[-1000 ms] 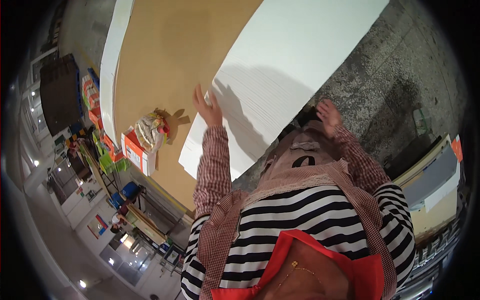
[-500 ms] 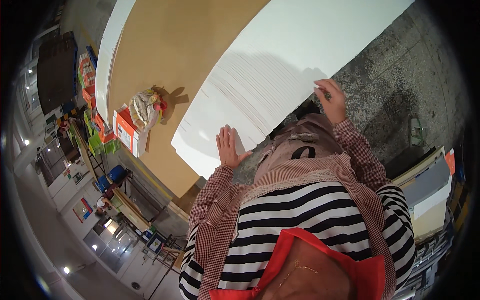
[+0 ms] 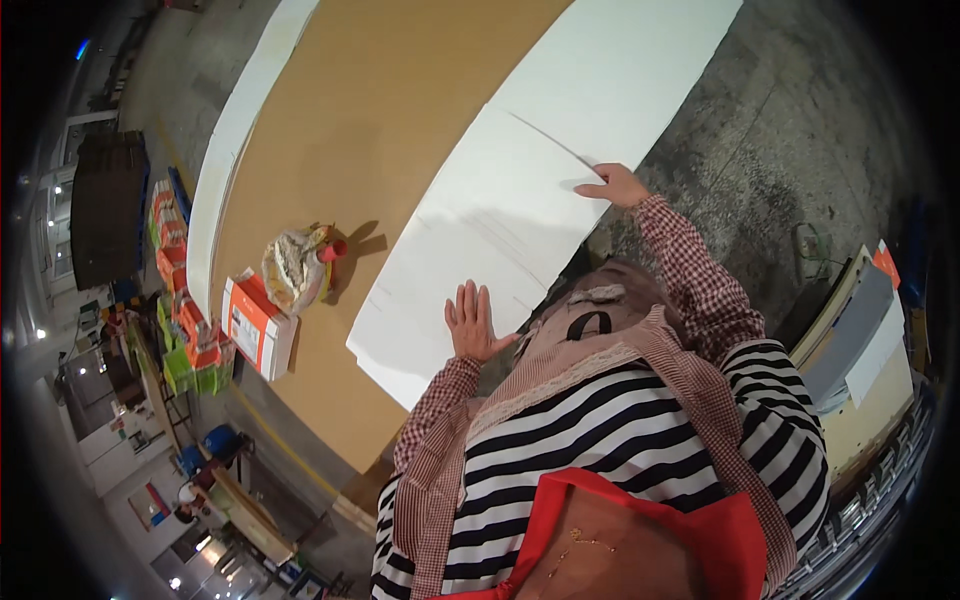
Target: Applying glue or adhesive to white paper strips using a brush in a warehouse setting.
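White sheets (image 3: 500,230), large, flat and plain, lie stacked on the brown table (image 3: 370,120), their edges slightly stepped. Left hand (image 3: 470,322) presses flat on them, fingers spread, gripping nothing. Right hand (image 3: 615,186) rests at the stack's far edge, fingers lightly curled on the top sheet's rim.

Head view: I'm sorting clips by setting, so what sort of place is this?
Probably a workshop or warehouse floor: a long brown worktable carries large white sheets, the floor is bare concrete, and stacked boards stand at the right.
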A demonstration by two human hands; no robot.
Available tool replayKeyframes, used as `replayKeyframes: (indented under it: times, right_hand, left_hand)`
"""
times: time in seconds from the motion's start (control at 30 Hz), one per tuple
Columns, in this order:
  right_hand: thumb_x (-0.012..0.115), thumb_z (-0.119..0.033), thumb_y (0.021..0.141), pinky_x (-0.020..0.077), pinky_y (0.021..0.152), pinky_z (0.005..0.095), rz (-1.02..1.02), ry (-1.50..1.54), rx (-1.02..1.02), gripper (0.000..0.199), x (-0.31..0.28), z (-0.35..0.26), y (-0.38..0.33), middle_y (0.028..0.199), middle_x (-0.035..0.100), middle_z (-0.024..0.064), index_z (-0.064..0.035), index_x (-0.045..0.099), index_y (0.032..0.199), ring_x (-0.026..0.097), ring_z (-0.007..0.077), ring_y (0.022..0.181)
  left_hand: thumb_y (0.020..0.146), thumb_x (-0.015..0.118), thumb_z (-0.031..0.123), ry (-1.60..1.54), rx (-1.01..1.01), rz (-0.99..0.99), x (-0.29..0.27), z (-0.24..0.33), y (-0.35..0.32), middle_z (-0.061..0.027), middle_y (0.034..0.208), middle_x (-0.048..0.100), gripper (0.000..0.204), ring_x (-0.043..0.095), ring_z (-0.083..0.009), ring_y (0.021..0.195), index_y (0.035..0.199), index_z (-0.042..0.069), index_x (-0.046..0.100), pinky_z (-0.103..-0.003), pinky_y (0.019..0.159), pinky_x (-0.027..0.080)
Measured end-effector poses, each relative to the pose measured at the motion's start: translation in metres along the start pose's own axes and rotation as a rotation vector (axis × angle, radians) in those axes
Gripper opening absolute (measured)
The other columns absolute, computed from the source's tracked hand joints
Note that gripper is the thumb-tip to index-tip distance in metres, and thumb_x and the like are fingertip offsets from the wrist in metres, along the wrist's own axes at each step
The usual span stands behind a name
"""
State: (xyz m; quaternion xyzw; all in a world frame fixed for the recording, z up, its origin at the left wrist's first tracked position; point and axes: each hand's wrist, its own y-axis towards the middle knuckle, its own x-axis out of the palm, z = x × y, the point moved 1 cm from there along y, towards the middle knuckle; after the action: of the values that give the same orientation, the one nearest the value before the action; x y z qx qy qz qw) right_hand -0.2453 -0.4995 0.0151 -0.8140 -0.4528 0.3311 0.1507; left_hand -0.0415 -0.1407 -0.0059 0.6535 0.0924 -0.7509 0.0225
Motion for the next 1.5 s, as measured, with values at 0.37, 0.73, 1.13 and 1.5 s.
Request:
replayKeyframes:
  times: [0.37,0.73,1.13,1.5]
  right_hand:
    - [0.060,-0.027,0.089,0.0439,0.097,0.0381,-0.010,1.109,-0.081,0.056,0.071,0.017,-0.013,0.132,0.049,0.0163,-0.0008,0.040,0.134,0.051,0.0279,0.118]
    - [0.066,-0.018,0.085,0.0510,0.082,0.0347,0.376,1.018,-0.108,0.047,0.093,0.025,-0.012,0.108,0.061,0.0126,0.0040,0.048,0.123,0.062,0.0254,0.096]
    - [0.062,-0.016,0.087,0.0496,0.086,0.0342,0.430,0.740,0.018,0.043,0.090,0.018,-0.016,0.114,0.061,0.0147,0.0057,0.049,0.123,0.062,0.0256,0.101]
    - [0.065,-0.006,0.084,0.0408,0.102,0.0380,-0.078,1.426,-0.144,0.054,0.102,0.027,-0.011,0.130,0.049,0.0149,0.0019,0.040,0.131,0.051,0.0252,0.117]
  left_hand:
    - [0.066,0.046,0.083,-0.073,0.008,0.039,-0.016,-0.001,-0.003,-0.0198,0.151,0.013,0.114,0.009,-0.0320,0.141,0.144,0.004,0.022,-0.054,0.109,0.003]
    - [0.068,0.048,0.079,-0.048,-0.002,0.031,-0.016,0.002,-0.006,-0.0197,0.152,0.010,0.111,0.005,-0.0344,0.141,0.145,0.003,0.019,-0.054,0.110,0.002]
    - [0.069,0.048,0.079,-0.024,0.009,0.022,-0.008,0.000,-0.008,-0.0205,0.152,0.009,0.111,0.005,-0.0346,0.141,0.146,0.005,0.018,-0.054,0.110,0.002]
    - [0.069,0.051,0.077,-0.029,-0.003,0.019,-0.007,0.002,-0.010,-0.0209,0.151,0.010,0.111,0.006,-0.0354,0.141,0.145,0.004,0.017,-0.054,0.109,0.003]
